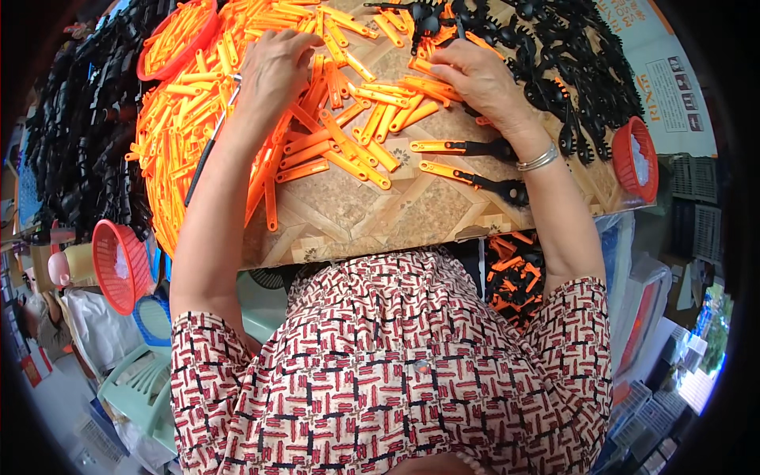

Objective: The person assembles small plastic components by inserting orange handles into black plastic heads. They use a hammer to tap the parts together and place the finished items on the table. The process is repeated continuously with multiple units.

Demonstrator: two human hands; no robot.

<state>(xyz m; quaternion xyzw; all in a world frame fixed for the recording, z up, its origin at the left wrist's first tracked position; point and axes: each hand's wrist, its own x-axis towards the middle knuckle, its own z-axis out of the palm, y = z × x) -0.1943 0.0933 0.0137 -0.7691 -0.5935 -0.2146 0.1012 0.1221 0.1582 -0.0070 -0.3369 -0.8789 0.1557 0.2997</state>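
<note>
My left hand (pixel 273 70) is bent over the pile of orange plastic handles (pixel 186 107), its fingers curled and their tips partly hidden. Across the table, my right hand (pixel 481 83) has its thumb and fingers drawn together beside an orange handle (pixel 423 66); whatever they grip is hard to make out. Black utensil heads (pixel 546 47) lie heaped beyond and to the right of it. Below the right hand lie two black kitchen utensils with orange handles, a upper one (pixel 463 148) and a lower one (pixel 475 180). More loose handles (pixel 344 146) are scattered between my hands.
A thin tool with a black grip (pixel 201 168) lies beside my left forearm. Red baskets stand at the pile's far left (pixel 207 49), the left side (pixel 136 269) and the right table edge (pixel 645 162). Black parts (pixel 79 142) are heaped far left. Orange and black pieces (pixel 513 277) sit below the table edge.
</note>
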